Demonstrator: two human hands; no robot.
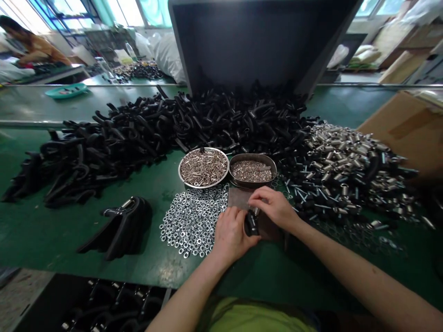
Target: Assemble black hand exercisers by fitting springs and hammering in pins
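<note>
Two hands meet over our green bench: left hand [230, 233] and right hand [275, 207] pinch one black part [251, 224] with its spring (fingers closed). A slip could fling it into the washers [192, 216], below the pin dish [203, 167].

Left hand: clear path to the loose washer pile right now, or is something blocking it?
Probably yes. The left hand sits at the edge of the washer pile with nothing between them, but its fingers grip a small black part, so it isn't free.
</note>
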